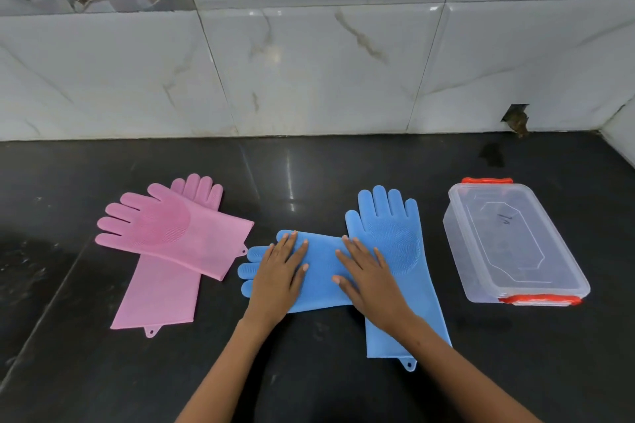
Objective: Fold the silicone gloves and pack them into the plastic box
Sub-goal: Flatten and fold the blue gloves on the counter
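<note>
Left of the hands, the pink gloves (171, 244) lie crossed on the tabletop (343, 388). The left hand (278, 280) and right hand (369, 276) are pressed flat, fingers straight, on the sideways blue glove (319, 271), which overlaps the upright blue glove (395, 244). The silicone is judged soft, floppy and grippy, best taken at cuff and fingertips; the closed plastic box (508, 244) stands right of the hands.

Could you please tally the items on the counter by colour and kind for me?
Pink gloves: 2
Blue gloves: 2
Clear plastic box, lid on, orange clips: 1
Total: 5
</note>
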`<state>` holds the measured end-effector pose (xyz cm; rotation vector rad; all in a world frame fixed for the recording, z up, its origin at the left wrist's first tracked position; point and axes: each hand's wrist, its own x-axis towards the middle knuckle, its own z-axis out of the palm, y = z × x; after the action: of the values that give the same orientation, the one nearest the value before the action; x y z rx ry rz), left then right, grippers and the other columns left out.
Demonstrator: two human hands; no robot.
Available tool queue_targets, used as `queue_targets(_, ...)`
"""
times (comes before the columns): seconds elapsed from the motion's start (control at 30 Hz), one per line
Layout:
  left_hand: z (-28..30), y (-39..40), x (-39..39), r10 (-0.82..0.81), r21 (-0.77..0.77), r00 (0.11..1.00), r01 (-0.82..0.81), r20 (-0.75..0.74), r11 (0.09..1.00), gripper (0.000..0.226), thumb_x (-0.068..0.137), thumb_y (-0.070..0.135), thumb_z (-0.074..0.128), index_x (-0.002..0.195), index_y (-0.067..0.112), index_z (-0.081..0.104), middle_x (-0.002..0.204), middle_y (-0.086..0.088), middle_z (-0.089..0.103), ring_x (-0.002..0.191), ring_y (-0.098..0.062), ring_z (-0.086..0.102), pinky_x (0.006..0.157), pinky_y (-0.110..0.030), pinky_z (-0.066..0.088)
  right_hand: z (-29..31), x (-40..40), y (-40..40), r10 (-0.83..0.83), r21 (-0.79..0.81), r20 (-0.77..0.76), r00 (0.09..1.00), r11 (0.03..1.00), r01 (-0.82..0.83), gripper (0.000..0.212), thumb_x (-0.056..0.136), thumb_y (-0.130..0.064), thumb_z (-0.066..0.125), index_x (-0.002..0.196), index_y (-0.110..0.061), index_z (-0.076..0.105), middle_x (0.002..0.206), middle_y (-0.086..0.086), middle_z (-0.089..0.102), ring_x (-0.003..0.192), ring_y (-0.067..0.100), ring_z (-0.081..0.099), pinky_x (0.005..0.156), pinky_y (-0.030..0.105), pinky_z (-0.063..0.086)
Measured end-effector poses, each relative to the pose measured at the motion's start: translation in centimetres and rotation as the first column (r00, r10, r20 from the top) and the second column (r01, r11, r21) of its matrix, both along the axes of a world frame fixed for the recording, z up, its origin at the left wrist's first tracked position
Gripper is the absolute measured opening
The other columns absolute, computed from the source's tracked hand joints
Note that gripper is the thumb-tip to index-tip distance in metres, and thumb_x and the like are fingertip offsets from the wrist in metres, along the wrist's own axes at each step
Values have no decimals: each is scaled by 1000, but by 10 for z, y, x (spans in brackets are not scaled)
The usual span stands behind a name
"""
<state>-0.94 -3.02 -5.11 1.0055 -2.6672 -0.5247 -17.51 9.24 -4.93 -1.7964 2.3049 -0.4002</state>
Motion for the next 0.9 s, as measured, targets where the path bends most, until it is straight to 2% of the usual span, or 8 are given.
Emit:
queue_targets(0.07, 1, -1, 10, 36, -3, 999, -37, -20, 999, 48, 100, 29, 38, 146, 20, 30, 157, 1, 17, 146, -15, 10, 118, -28, 4, -6, -6, 6, -71, 15, -53, 996, 997, 72, 56, 99, -44, 27, 149, -24, 12, 158, -4, -2, 144, 13, -12, 115, 36, -9)
queue_targets(0.17, -2, 0, 17, -3, -10, 999, 4, 41, 1000, 51, 102, 34, 27, 150, 23, 14, 159, 6, 2, 146, -11, -4, 115, -22, -9, -11, -16, 19, -95, 27, -113, 989, 995, 99, 57, 100, -40, 25, 147, -26, -4, 155, -6, -12, 144, 14, -12, 116, 33, -10)
queue_targets(0.27, -2, -3, 15, -26, -7, 998, 27, 64, 1000, 52, 102, 35, 23, 150, 23, 9, 158, 6, -3, 146, -11, -8, 115, -22, -12, -10, -27, 27, -85, 14, -53, 995, 996, 86, 59, 100, -37, 28, 147, -22, -3, 155, -9, -6, 145, 11, -5, 117, 29, -4)
queue_targets(0.43, -1, -5, 19, -87, 16, 994, 86, 67, 996, 55, 99, 44, 25, 150, 27, 10, 157, 9, -7, 146, -9, -10, 116, -25, -12, -1, -37, 35, -79, 78, -8, 997, 994, 79, 59, 95, -48, 15, 146, -26, -7, 153, -14, -13, 143, 5, -12, 117, 25, -9)
queue_targets(0.57, 8, -5, 33, -233, 137, 970, 240, -63, 961, 57, 86, 62, 42, 134, 33, 50, 155, 17, 13, 144, 1, -1, 118, -24, -5, 14, -16, 32, 12, -23, -9, 1000, 1000, -12, 54, 97, -46, 30, 146, -26, 23, 154, -12, 8, 143, 8, -1, 117, 33, -2)
queue_targets(0.67, 10, -9, 47, -299, 109, 952, 305, -72, 946, 46, 82, 60, 54, 118, 34, 65, 151, 21, 25, 143, 0, 12, 120, -28, 7, 23, 0, 33, 186, -151, -82, 979, 969, -196, 33, 86, -37, 63, 115, -24, 66, 140, -2, 50, 133, 17, 42, 111, 43, 23)
queue_targets(0.77, 17, -11, 50, -345, 66, 936, 349, -61, 935, 29, 87, 43, 60, 106, 26, 73, 145, 10, 43, 139, -11, 33, 118, -37, 22, 29, 4, 33, 186, -190, -120, 975, 960, -206, 21, 70, -26, 81, 88, -20, 75, 115, 0, 69, 104, 20, 67, 96, 44, 45)
queue_targets(0.9, 26, -2, 39, -419, -51, 908, 420, 23, 906, 20, 95, 23, 52, 95, 11, 69, 136, -1, 55, 129, -18, 47, 114, -34, 28, 32, 10, 31, 160, -212, -153, 975, 958, -191, 13, 66, -14, 84, 73, -15, 73, 102, 1, 74, 80, 18, 72, 85, 40, 55)
